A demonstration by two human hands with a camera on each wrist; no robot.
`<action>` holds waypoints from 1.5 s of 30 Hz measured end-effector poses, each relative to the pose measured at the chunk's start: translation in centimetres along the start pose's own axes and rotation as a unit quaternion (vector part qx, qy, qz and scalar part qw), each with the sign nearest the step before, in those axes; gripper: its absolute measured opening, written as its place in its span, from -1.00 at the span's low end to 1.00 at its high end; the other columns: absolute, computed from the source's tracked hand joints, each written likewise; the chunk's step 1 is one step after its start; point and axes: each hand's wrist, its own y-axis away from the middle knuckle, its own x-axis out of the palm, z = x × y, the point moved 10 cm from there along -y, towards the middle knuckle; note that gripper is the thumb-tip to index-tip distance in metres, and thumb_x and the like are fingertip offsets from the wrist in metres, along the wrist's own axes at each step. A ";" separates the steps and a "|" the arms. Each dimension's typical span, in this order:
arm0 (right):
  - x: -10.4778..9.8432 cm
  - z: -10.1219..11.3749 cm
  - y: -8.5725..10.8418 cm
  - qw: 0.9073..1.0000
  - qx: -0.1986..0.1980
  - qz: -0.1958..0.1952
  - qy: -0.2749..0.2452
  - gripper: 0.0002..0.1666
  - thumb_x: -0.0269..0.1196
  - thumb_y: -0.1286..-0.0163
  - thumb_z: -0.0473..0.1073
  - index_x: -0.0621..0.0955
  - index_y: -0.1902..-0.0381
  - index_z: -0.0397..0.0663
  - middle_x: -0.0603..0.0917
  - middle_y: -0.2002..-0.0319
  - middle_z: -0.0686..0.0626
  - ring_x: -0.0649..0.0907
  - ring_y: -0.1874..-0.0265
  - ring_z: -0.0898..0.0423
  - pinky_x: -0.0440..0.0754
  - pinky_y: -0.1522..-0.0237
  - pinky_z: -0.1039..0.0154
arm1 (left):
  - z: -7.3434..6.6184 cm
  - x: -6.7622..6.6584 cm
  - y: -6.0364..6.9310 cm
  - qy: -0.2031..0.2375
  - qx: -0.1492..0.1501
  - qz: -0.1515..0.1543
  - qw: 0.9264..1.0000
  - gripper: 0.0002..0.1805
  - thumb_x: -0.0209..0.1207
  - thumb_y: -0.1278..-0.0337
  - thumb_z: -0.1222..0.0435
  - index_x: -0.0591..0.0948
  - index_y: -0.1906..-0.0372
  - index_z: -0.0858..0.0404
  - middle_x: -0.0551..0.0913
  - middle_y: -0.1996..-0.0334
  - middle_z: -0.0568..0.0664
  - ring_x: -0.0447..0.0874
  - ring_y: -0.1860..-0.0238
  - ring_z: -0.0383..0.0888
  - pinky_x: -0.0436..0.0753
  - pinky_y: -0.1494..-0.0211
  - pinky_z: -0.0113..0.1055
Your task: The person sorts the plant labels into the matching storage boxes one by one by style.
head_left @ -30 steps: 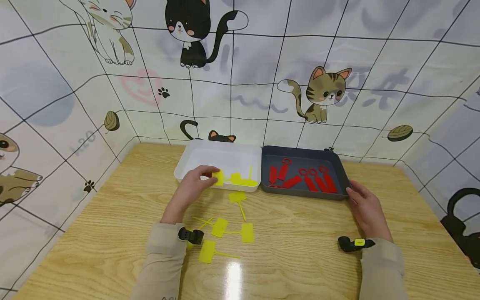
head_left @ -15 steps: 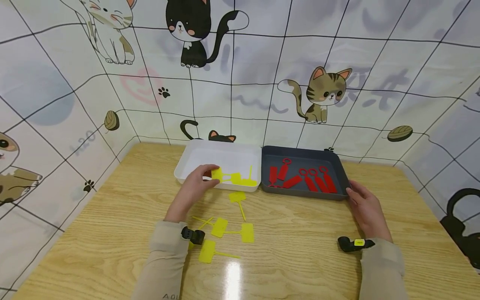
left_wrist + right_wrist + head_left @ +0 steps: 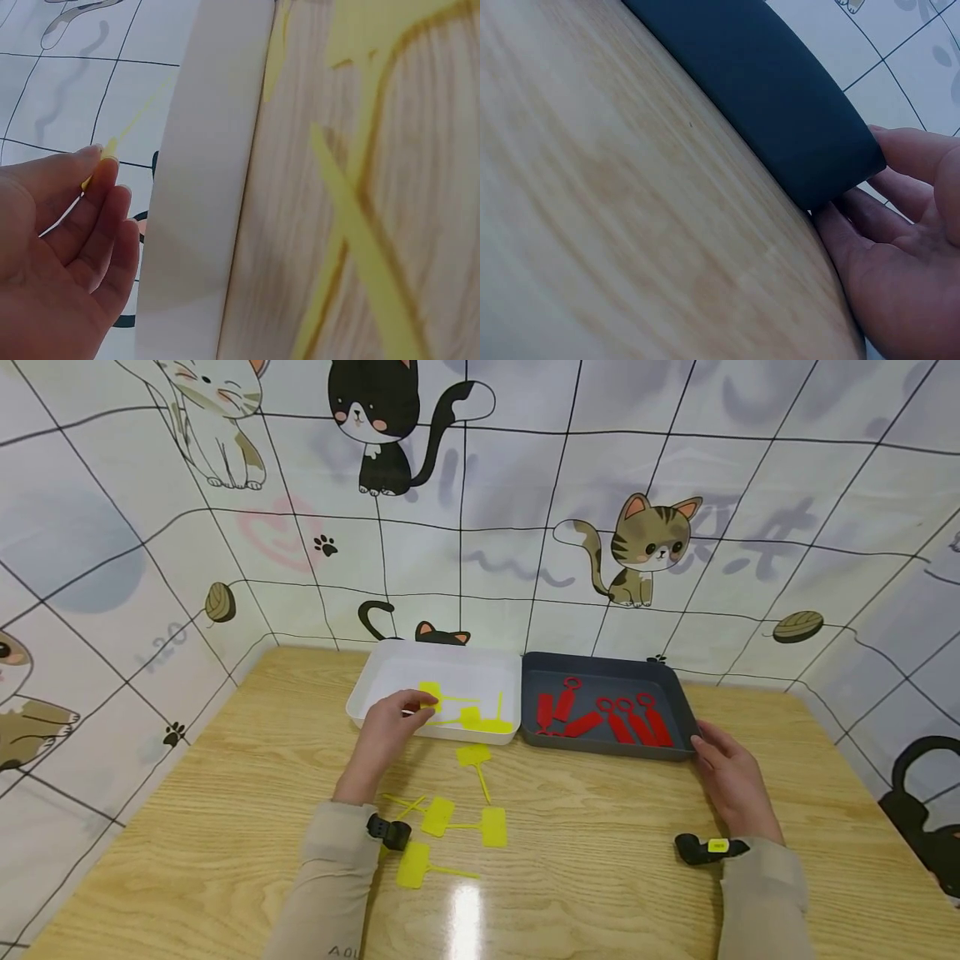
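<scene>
My left hand [image 3: 386, 735] reaches over the front rim of the white tray [image 3: 390, 664]. Its thumb and index finger pinch a yellow T-shaped plant label [image 3: 430, 692], whose stem points right in the head view; the left wrist view shows this label [image 3: 110, 148] between the fingertips. More yellow labels [image 3: 487, 725] lie in the tray's front right part. At the right front corner of the dark grey tray [image 3: 600, 749], my right hand [image 3: 735, 777] holds the corner, thumb at the rim and fingers against the wall [image 3: 780, 112]. Red tags with ring ends [image 3: 582, 724] lie in that tray.
Several yellow labels [image 3: 493, 827] lie on the wooden table [image 3: 585, 860] before the white tray, some partly under my left wrist. Both trays stand side by side near the cat-patterned wall cloth [image 3: 510, 560] at the back.
My left hand has shifted the pinched label slightly backward inside the white tray, and its stem now shows clear of the other labels. My right hand has stayed at the dark tray's corner.
</scene>
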 end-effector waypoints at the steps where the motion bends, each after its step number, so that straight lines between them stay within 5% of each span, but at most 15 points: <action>1: 0.0 0.0 0.0 1.000 0.000 0.000 -0.001 -0.21 0.14 -0.26 -0.11 0.07 -0.36 -0.13 0.04 -0.31 -0.11 0.20 -0.24 0.14 0.21 -0.15 0.40 | 0.1 0.1 -0.1 -0.003 -0.001 0.000 1.000 -0.80 0.15 -0.10 0.22 0.62 0.16 0.13 0.56 0.25 -0.04 0.48 0.23 -0.12 0.52 0.20 -0.29; 11: 0.3 0.3 0.1 0.999 -0.020 0.022 -0.042 -0.25 0.10 -0.29 -0.23 0.04 -0.35 -0.24 0.10 -0.26 -0.14 0.42 -0.04 0.30 0.39 0.04 0.53 | -0.3 2.0 -0.8 -0.088 0.025 0.045 0.995 -0.70 0.15 -0.09 0.24 0.59 0.05 0.22 0.57 0.13 0.04 0.40 0.11 -0.01 0.41 0.02 -0.19; 25: 0.3 0.2 0.1 0.999 -0.019 0.023 -0.033 -0.26 0.09 -0.30 -0.22 0.05 -0.35 -0.23 0.11 -0.25 -0.12 0.40 -0.06 0.29 0.36 0.00 0.51 | 0.3 3.9 -0.8 -0.162 0.005 0.108 0.981 -0.54 0.10 -0.10 0.04 0.53 -0.06 0.18 0.50 -0.06 0.04 0.27 -0.11 0.12 0.17 -0.08 0.08; 35: 0.3 0.4 0.1 1.000 -0.017 0.013 -0.007 -0.23 0.11 -0.29 -0.16 0.05 -0.35 -0.23 0.07 -0.27 -0.14 0.32 -0.16 0.22 0.34 -0.03 0.49 | 0.3 4.0 -0.5 -0.198 0.002 0.101 0.975 -0.56 0.05 -0.13 0.00 0.58 0.01 0.19 0.54 0.02 0.04 0.35 -0.04 0.10 0.20 -0.06 0.06; 40: 0.2 0.2 0.2 1.000 -0.002 0.006 0.004 -0.21 0.11 -0.28 -0.12 0.04 -0.36 -0.17 0.03 -0.30 -0.13 0.21 -0.24 0.14 0.16 -0.18 0.35 | 0.1 4.1 -0.3 -0.188 0.004 0.110 0.976 -0.57 0.04 -0.15 0.01 0.58 0.01 0.19 0.54 0.02 0.02 0.38 -0.03 0.06 0.17 -0.06 0.05; 45: 0.2 0.1 0.2 1.000 -0.001 0.005 0.003 -0.21 0.12 -0.28 -0.12 0.05 -0.36 -0.17 0.04 -0.30 -0.13 0.22 -0.23 0.15 0.22 -0.14 0.40 | 0.3 4.2 -0.3 -0.182 -0.003 0.114 0.977 -0.56 0.03 -0.15 0.00 0.58 0.00 0.18 0.53 0.01 0.01 0.36 -0.04 0.05 0.15 -0.06 0.04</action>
